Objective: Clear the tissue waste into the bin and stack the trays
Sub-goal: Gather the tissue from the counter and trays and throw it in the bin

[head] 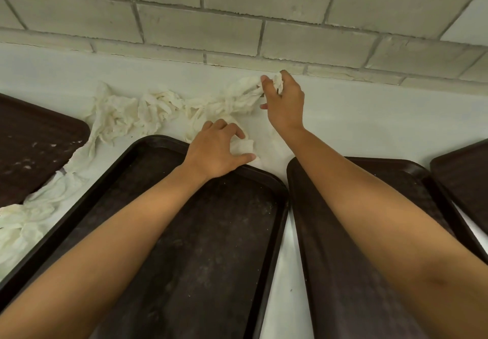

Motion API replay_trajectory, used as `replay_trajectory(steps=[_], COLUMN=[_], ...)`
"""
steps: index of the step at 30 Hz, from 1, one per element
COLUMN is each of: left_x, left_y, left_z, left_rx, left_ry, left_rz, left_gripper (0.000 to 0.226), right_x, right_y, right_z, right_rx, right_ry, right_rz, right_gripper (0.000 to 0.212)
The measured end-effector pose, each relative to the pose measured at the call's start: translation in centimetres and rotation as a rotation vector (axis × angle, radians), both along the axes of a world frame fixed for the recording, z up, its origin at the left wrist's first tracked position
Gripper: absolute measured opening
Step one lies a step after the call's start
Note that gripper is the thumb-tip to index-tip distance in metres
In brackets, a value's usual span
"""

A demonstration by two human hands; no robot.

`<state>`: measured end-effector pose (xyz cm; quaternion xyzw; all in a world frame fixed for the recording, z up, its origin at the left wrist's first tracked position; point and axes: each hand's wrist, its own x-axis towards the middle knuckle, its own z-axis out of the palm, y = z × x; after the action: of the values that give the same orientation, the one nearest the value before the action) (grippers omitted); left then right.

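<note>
Your right hand (284,101) pinches the far end of the tissue strand (148,111), fingers curled round it, close to the block wall (237,21). Your left hand (217,150) grips a small tissue wad (242,146) at the far rim of the centre tray (211,246). The strand trails left along the white counter (369,117), past the left tray (34,148). The right tray (343,272) and far-right tray (464,180) lie flat, unstacked.

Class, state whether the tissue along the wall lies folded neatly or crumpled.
Crumpled: the tissue runs in a wrinkled, twisted strip over the counter, no flat folds.
</note>
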<state>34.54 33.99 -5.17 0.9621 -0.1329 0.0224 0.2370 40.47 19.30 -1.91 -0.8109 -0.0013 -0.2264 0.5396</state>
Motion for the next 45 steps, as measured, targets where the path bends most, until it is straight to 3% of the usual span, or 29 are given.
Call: replay_trajectory(steps=[8,12,16,19,25,34,42,45], left_x=[1.2,1.5,1.5,1.6,2.0,0.6,-2.1,-3.7], left_y=[-1.3,-1.8,-2.2,-2.2,-2.0,-2.4,-2.7,-3.2], left_z=[0.2,0.1,-0.5,-0.4,0.8,2.6,4.4,4.9], left_rx=[0.067,0.016,-0.021,-0.098,-0.243,-0.406,-0.402,-0.411], left_ry=[0.157,0.185,0.184,0.126,-0.081,-0.121,-0.174,-0.210], left_rz=[-0.045,-0.062,-0.034,0.005,0.081,0.149,0.128,0.114], left_gripper=[0.042,0.025,0.028,0.032,0.026,0.037,0.054,0.053], right_x=[0.0,-0.8,-1.1,-1.1,-1.6,-3.8,-7.1,-8.9], right_y=[-1.2,-1.5,-1.8,-1.9,-1.9,-2.6,-2.8,-3.1], right_z=[-0.1,-0.2,-0.2,-0.1,0.6,1.5,3.0,3.3], right_rx=[-0.017,0.046,-0.046,-0.113,-0.011,-0.025,0.144,0.123], right_ry=[0.025,0.014,0.041,0.065,0.073,0.145,0.061,0.041], right_rz=[-0.052,-0.028,-0.056,-0.108,-0.177,-0.090,0.015,0.015], right_gripper=[0.025,0.010,0.018,0.031,0.046,0.029,0.011,0.007])
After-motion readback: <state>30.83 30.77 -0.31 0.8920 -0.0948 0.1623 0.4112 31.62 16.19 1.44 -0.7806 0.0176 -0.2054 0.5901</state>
